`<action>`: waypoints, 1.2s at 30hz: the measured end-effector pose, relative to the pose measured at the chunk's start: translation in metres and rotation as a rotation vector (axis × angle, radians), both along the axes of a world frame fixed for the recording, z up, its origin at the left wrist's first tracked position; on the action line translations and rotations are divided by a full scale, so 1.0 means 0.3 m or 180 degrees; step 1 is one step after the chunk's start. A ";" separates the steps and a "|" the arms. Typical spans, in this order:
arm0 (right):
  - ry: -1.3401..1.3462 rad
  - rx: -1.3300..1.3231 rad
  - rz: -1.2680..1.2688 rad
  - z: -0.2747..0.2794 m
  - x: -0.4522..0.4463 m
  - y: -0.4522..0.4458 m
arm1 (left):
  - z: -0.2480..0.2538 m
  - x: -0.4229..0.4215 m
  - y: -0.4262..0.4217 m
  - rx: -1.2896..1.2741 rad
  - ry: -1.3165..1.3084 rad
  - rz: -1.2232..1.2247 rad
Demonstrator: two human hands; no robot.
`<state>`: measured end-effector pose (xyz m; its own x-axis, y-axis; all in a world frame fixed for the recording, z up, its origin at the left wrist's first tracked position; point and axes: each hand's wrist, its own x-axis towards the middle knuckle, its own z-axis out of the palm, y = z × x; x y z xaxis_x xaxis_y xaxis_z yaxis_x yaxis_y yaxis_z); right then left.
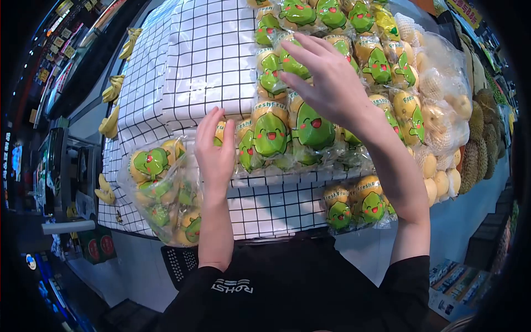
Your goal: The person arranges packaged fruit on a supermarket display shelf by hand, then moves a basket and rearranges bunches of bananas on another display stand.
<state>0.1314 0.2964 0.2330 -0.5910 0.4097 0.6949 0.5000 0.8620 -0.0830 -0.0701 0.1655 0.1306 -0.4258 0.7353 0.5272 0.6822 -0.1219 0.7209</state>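
Rows of clear bags with "FreshFruit" lettering and a green smiling cartoon, holding yellow fruit (271,134), stand on the checkered cloth. My right hand (334,91) hovers over these rows with its fingers spread and nothing in them. At the left end of the front row, my left hand (215,160) is raised with thumb and fingers apart. It is beside a bagged fruit (220,133) partly hidden behind it; whether they touch, I cannot tell. Just left of that hand lies a large clear bag (157,193) packed with more of the printed bags.
The black-and-white checkered cloth (204,61) covers the stepped stand. Fruit in white foam nets (437,110) sits at the right, with spiky durians (480,135) beyond. Bananas (110,122) hang along the left edge. More printed bags (362,205) rest on the lower front step.
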 end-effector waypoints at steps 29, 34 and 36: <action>0.1941 -0.4394 0.1128 -0.420 -0.134 -0.771 | -0.181 0.145 -0.534 0.0262 -0.2068 -0.0729; 0.2427 -0.5038 0.1524 -0.429 -0.053 -0.793 | -0.201 0.159 -0.584 0.0581 -0.2651 -0.1076; 0.2051 -0.4923 0.1617 -0.458 -0.038 -0.816 | -0.230 0.143 -0.593 0.0290 -0.3050 -0.1227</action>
<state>0.1200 0.0517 0.0955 -0.6703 0.7414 0.0326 -0.2109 -0.1481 -0.9662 -0.0273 -0.0123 0.0616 -0.4403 0.8849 0.1520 -0.2693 -0.2916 0.9179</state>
